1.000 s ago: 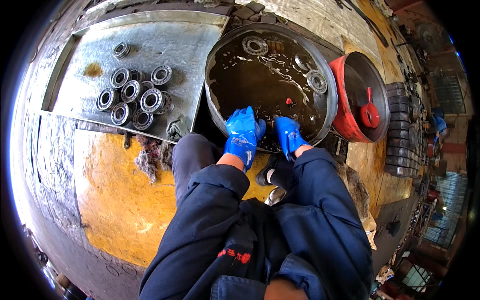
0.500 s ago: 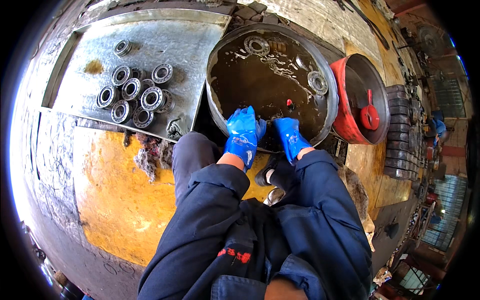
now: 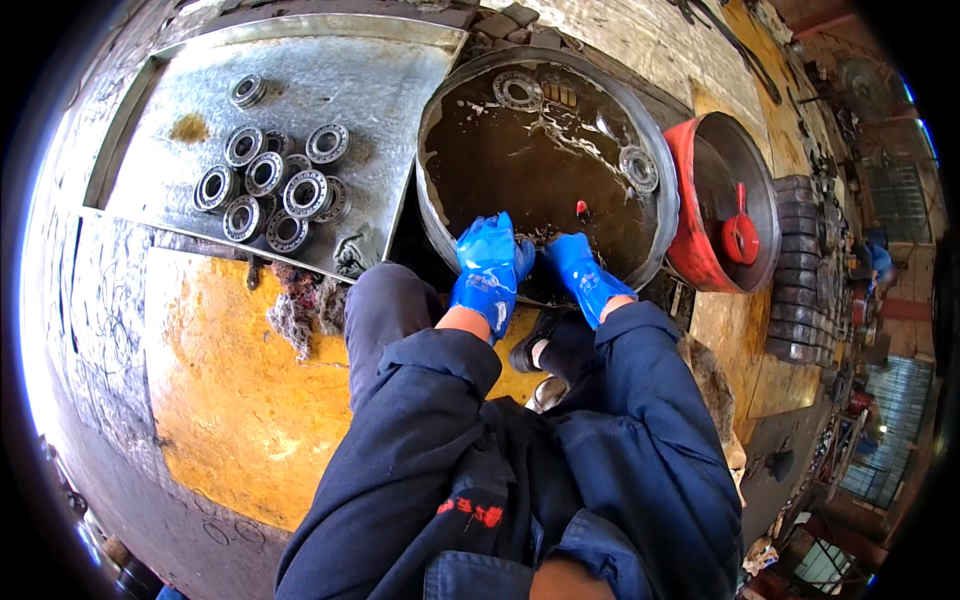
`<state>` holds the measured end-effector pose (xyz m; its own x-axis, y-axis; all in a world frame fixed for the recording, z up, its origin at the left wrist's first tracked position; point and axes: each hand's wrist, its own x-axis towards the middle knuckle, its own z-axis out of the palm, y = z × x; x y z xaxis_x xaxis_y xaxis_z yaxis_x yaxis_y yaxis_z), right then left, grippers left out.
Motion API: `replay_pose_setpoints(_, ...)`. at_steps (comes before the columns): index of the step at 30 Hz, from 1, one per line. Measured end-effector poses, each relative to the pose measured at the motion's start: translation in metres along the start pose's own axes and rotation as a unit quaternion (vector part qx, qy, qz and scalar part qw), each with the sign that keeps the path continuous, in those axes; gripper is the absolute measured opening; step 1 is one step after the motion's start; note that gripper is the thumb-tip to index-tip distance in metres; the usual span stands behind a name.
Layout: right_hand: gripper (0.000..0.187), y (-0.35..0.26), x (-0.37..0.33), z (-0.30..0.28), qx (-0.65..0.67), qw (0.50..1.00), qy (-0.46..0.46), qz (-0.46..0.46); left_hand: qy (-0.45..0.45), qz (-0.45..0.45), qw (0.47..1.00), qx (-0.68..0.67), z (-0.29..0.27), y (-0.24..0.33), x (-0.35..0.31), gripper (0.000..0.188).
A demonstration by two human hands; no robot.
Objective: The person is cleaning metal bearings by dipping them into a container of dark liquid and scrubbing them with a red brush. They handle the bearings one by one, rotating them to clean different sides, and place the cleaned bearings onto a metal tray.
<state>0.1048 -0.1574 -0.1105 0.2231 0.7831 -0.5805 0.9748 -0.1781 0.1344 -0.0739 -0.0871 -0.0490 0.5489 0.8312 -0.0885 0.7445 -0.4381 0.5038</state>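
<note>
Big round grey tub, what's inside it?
Dark liquid, one ring bearing toward the far side, another bearing at the right, and a small red object. The liquid hides the bottom of the tub; your left hand and right hand cover whatever lies beneath them.

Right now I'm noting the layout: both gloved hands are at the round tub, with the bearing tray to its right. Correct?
Wrong side: the head view shows the bearing tray to the left of the round tub. The left hand and right hand are at the tub.
</note>
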Motion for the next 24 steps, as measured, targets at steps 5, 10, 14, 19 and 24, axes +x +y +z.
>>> replay_pose_setpoints(5, 0.026, 0.027, -0.001, 0.036, 0.164, 0.978, 0.128, 0.014, -0.003, -0.004, 1.000, -0.002, -0.006, -0.003, 0.001, 0.057)
replay_pose_setpoints(10, 0.031, 0.010, -0.029, 0.021, 0.295, 0.942, 0.143, 0.074, -0.030, -0.032, 0.999, 0.006, -0.007, 0.000, -0.001, 0.056)
replay_pose_setpoints(14, 0.027, 0.006, 0.002, 0.009, 0.033, 0.998, 0.050, 0.032, -0.012, 0.001, 1.000, 0.000, 0.000, 0.002, 0.002, 0.057)
replay_pose_setpoints(19, 0.027, 0.012, -0.013, 0.001, 0.108, 0.993, 0.055, 0.016, 0.032, 0.007, 0.999, -0.003, 0.006, -0.005, -0.001, 0.058)
replay_pose_setpoints(24, 0.033, 0.020, -0.029, 0.022, 0.225, 0.971, 0.077, 0.017, -0.003, -0.007, 1.000, 0.000, 0.000, 0.000, 0.001, 0.058)
